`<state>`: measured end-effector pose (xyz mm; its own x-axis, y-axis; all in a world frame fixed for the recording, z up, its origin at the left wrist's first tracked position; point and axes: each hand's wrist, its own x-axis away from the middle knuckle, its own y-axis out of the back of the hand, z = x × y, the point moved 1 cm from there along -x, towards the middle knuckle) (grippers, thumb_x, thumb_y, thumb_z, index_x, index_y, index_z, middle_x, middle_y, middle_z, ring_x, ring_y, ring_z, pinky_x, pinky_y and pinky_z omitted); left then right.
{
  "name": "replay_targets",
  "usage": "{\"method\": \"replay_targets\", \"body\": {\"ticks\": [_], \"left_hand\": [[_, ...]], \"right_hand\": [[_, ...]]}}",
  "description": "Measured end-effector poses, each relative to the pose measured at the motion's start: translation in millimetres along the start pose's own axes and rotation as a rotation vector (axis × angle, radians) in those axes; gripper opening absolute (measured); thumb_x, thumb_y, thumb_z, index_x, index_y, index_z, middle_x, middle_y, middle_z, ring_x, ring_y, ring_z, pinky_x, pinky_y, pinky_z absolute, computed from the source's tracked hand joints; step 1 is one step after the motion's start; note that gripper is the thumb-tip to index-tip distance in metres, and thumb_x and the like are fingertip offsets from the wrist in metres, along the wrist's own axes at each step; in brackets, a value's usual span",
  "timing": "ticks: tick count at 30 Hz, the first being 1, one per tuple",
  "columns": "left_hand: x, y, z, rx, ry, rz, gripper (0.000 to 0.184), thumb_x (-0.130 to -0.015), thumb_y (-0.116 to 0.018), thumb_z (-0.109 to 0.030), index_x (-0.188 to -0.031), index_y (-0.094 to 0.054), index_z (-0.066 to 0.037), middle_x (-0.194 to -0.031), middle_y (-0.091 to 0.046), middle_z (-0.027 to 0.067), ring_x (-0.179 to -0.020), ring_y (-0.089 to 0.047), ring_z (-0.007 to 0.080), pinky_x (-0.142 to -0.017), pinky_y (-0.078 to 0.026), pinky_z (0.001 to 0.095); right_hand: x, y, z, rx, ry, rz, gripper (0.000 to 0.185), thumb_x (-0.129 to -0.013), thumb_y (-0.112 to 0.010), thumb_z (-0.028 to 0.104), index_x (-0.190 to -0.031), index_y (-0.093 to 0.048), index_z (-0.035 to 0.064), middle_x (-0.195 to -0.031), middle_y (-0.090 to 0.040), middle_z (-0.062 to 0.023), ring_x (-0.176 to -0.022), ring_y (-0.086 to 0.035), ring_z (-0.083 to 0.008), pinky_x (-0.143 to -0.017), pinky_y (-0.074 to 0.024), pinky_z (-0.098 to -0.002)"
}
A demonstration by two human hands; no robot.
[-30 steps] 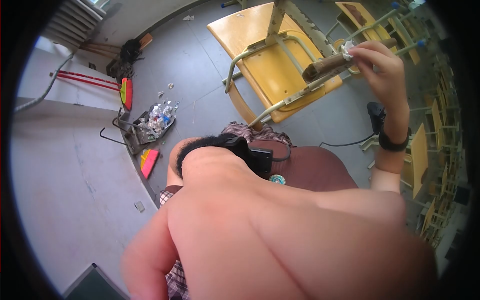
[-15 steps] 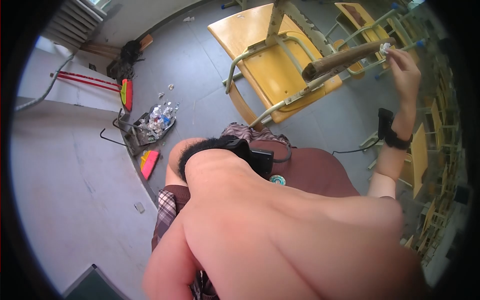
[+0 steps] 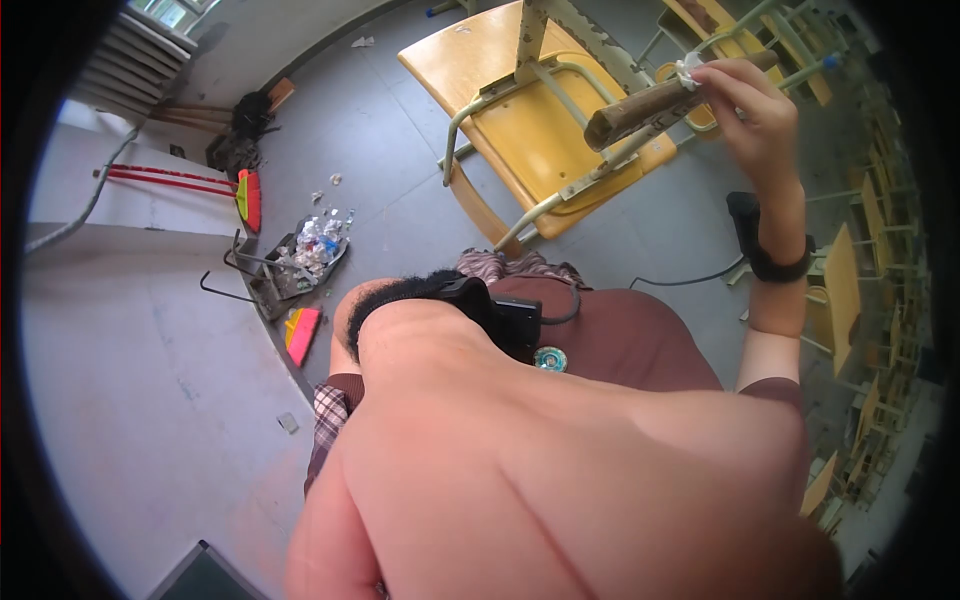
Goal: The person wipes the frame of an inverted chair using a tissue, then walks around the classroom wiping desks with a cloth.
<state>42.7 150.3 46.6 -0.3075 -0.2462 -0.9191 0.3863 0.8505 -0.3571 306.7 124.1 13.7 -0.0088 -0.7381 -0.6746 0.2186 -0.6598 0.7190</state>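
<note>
I see the right hand (image 3: 758, 112) raised at the upper right, its thumb and fingertips pinched narrow on a crumpled white wad (image 3: 688, 70); the wad sits against the worn brown bar (image 3: 640, 112), on the side nearer the hand; I cannot make out the left hand past the bare skin filling my foreground, so I cannot tell how it is held. A black strap (image 3: 783, 268) circles the right wrist; beyond the bar I have a yellow wooden chair (image 3: 530, 130) with a pale metal frame, standing over the grey floor (image 3: 400, 165). To the left, a dark dustpan (image 3: 275, 288) holds a heap of pale scraps (image 3: 318, 243), with a few loose bits on the floor just beside it; a red-and-yellow broom head (image 3: 250, 200) leans by the wall above it, and a pink-and-yellow one (image 3: 302, 335) lies below; a round teal disc (image 3: 550, 359) shows against brown clothing (image 3: 640, 335).
</note>
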Motion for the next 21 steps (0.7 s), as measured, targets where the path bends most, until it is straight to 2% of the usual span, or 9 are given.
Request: {"method": "replay_targets", "body": {"ticks": [6,9,13,14,17,21], "left_hand": [[-5,3,-7,-0.028,-0.015,-0.015,0.024,-0.085,-0.051,-0.03,-0.104,-0.057,-0.017,-0.116,-0.047,-0.001,-0.092,-0.044,0.0133,-0.073,-0.037,0.0292],[-6,6,-11,-0.04,-0.013,-0.016,0.023,-0.085,-0.051,-0.029,-0.104,-0.057,-0.017,-0.117,-0.046,-0.0018,-0.093,-0.044,0.013,-0.073,-0.037,0.0292],[-9,12,-15,-0.058,-0.006,-0.004,0.023,-0.085,-0.052,-0.029,-0.104,-0.057,-0.017,-0.118,-0.046,-0.0028,-0.093,-0.044,0.0126,-0.074,-0.037,0.0294],[-10,14,-17,-0.065,0.0,-0.001,0.023,-0.085,-0.052,-0.029,-0.105,-0.057,-0.018,-0.119,-0.046,-0.0031,-0.094,-0.044,0.0125,-0.074,-0.037,0.0294],[-13,21,-20,-0.085,0.001,0.013,0.023,-0.085,-0.053,-0.028,-0.105,-0.056,-0.018,-0.12,-0.045,-0.0039,-0.094,-0.044,0.0122,-0.074,-0.036,0.0295],[-15,26,-34,-0.168,0.007,0.083,0.023,-0.084,-0.053,-0.028,-0.105,-0.056,-0.019,-0.121,-0.045,-0.0049,-0.095,-0.043,0.0118,-0.074,-0.036,0.0296]], "right_hand": [[11,17,-42,0.085,-0.128,-0.032,0.018,-0.076,-0.059,-0.004,-0.092,-0.064,-0.0001,-0.087,-0.062,-0.007,-0.074,-0.061,-0.015,-0.067,-0.0488,-0.0235],[20,23,-72,0.065,-0.252,-0.074,0.019,-0.077,-0.058,-0.004,-0.094,-0.064,0.0007,-0.09,-0.063,-0.0067,-0.075,-0.061,-0.0142,-0.067,-0.0483,-0.0229],[33,37,-114,0.2,-0.396,-0.131,0.018,-0.078,-0.058,0.0,-0.094,-0.065,0.0023,-0.089,-0.064,-0.005,-0.074,-0.062,-0.0133,-0.066,-0.0475,-0.022],[37,41,-119,0.266,-0.46,-0.091,0.017,-0.077,-0.059,0.002,-0.093,-0.065,0.0023,-0.088,-0.065,-0.0048,-0.074,-0.063,-0.0133,-0.067,-0.0481,-0.0228],[57,30,-133,0.201,-0.505,-0.047,0.016,-0.076,-0.061,0.004,-0.091,-0.066,0.0026,-0.088,-0.065,-0.0051,-0.074,-0.063,-0.0132,-0.067,-0.0484,-0.0235],[53,20,-99,0.012,-0.514,-0.309,0.014,-0.074,-0.061,-0.001,-0.087,-0.067,0.0019,-0.085,-0.065,-0.0068,-0.073,-0.062,-0.0126,-0.065,-0.0489,-0.0222]]}}
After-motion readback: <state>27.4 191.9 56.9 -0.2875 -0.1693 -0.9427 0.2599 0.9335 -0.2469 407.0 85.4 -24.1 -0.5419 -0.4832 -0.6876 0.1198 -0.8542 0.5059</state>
